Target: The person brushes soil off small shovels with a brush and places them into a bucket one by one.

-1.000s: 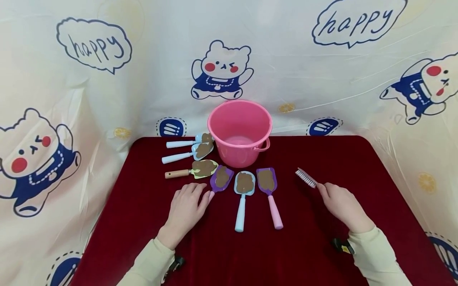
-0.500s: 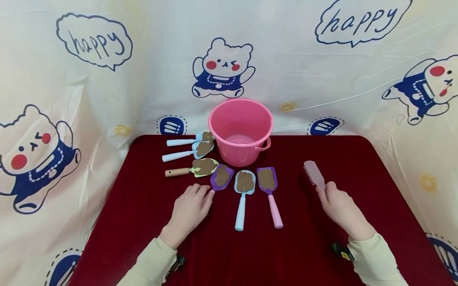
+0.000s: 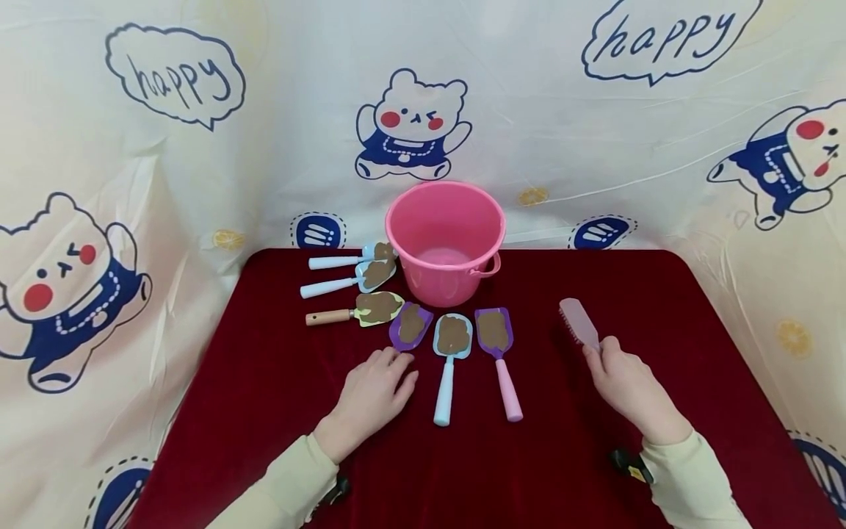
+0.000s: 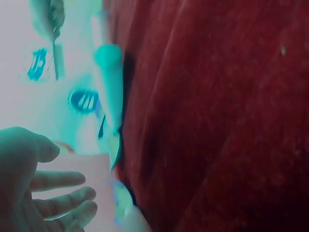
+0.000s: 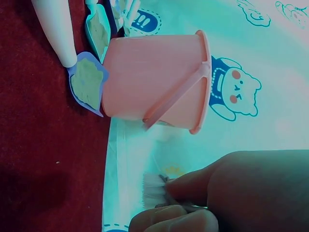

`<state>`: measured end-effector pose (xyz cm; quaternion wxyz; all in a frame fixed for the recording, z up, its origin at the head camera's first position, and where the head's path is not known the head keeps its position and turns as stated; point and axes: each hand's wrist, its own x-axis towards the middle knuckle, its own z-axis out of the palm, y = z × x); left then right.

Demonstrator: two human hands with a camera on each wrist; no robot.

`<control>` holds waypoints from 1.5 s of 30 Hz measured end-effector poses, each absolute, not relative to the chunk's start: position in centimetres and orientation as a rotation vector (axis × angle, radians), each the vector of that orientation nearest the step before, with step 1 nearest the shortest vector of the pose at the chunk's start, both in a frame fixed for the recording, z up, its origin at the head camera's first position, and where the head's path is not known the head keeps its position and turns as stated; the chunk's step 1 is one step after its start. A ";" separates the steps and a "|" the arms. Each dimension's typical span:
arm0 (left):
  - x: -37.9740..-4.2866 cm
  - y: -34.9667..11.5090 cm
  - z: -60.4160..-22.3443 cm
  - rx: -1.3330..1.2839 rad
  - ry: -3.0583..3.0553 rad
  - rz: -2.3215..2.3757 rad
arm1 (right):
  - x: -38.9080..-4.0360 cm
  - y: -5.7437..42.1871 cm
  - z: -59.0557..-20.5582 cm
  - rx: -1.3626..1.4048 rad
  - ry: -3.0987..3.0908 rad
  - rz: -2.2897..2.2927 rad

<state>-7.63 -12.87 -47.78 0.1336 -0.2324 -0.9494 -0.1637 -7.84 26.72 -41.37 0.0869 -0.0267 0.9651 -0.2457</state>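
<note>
My right hand (image 3: 631, 389) grips a pale pink brush (image 3: 579, 321) by its handle, raised at the right side; white bristles (image 5: 153, 189) show in the right wrist view. My left hand (image 3: 370, 400) is over the handle of a purple shovel (image 3: 410, 327) and hides that handle in the head view. In the left wrist view its fingers (image 4: 60, 181) are spread and hold nothing. A blue shovel (image 3: 452, 335) and a purple shovel with a pink handle (image 3: 507, 389) lie to its right. Brown material covers each blade.
A pink bucket (image 3: 423, 283) stands at the back middle. Left of it lie a wooden-handled trowel (image 3: 330, 317) and two blue shovels, one nearer (image 3: 328, 287) and one farther (image 3: 333, 262). Dark red cloth (image 3: 562, 455) covers the table; a printed curtain (image 3: 277, 162) hangs behind.
My left hand has come off the purple shovel's handle and shifted right and toward me. My right hand has turned the brush, bringing its smooth back into view.
</note>
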 end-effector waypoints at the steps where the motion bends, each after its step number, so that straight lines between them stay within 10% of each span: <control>1: -7.6 -12.6 -47.7 -0.702 -2.754 -0.475 | -7.8 26.7 -41.4 -0.081 2.874 -0.734; 18: -9.3 -2.5 -46.0 -1.180 -3.088 -0.768 | -7.5 27.2 -41.8 -0.085 2.862 -0.736; 45: -10.8 2.2 -45.5 -1.037 -3.464 -0.588 | -7.3 28.1 -42.5 -0.067 2.761 -0.721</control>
